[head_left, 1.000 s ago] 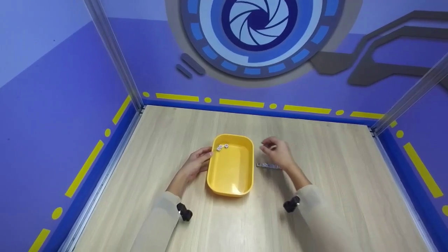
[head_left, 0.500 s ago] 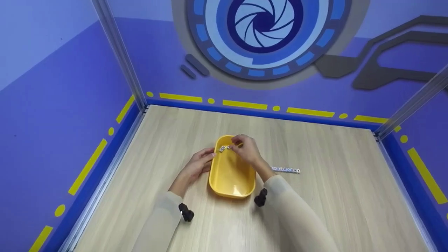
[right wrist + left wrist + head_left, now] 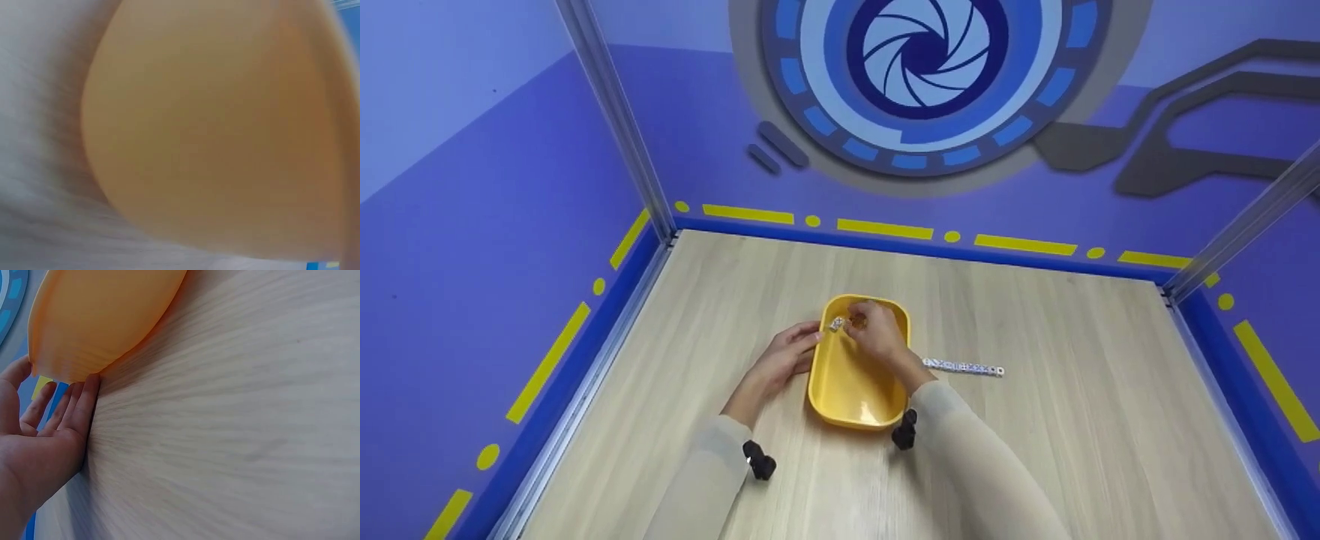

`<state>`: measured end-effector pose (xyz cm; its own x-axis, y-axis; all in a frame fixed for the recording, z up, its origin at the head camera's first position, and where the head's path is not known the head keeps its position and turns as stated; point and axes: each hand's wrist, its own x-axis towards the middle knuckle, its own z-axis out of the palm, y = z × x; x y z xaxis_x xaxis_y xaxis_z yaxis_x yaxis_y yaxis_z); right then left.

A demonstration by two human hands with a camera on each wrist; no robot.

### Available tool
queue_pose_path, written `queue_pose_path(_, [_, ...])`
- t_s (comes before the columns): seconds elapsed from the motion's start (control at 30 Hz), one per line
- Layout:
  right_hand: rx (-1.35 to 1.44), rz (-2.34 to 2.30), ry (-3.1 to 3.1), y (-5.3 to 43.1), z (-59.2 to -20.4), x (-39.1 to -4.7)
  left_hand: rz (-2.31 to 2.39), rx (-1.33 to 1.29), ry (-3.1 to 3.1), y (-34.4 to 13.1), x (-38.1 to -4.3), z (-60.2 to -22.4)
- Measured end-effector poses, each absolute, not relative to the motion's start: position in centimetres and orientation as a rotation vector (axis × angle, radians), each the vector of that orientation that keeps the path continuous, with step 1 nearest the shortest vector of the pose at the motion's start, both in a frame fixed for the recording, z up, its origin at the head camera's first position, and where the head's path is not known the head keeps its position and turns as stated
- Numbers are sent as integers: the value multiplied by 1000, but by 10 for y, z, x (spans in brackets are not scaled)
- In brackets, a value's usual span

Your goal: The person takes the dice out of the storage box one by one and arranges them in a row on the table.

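A yellow tray [image 3: 859, 390] stands on the wooden table. My left hand [image 3: 784, 360] rests at its left side; in the left wrist view the thumb touches the rim and the fairly straight fingers [image 3: 84, 402] reach the outer wall low down. My right hand [image 3: 877, 334] is inside the tray's far end, fingers curled, apparently pinching a small white die mostly hidden at the fingertips. White dice [image 3: 836, 324] lie by the tray's left wall, just left of these fingertips. The right wrist view shows only the blurred yellow tray wall [image 3: 208, 129].
A straight row of several white dice with bluish marks [image 3: 964, 367] lies on the table [image 3: 1072, 420], right of the tray. Blue printed walls [image 3: 780, 90] and metal corner posts [image 3: 619, 120] enclose the table at the back and sides.
My right hand has moved left from above the dice row into the tray, and its fingers have come down at the dice there. My left hand has stayed at the tray's side.
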<state>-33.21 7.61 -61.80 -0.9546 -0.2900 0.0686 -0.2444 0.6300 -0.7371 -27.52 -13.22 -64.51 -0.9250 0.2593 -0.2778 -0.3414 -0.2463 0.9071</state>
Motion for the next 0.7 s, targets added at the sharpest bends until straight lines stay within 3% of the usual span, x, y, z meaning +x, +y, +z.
queue_pose_path(0.53, [-636, -915, 2812, 77, -624, -331, 2206, -63, 1620, -133, -276, -643])
queue_pose_path(0.7, [-820, -933, 2729, 84, -605, -326, 2210, -68, 1622, -136, -275, -644])
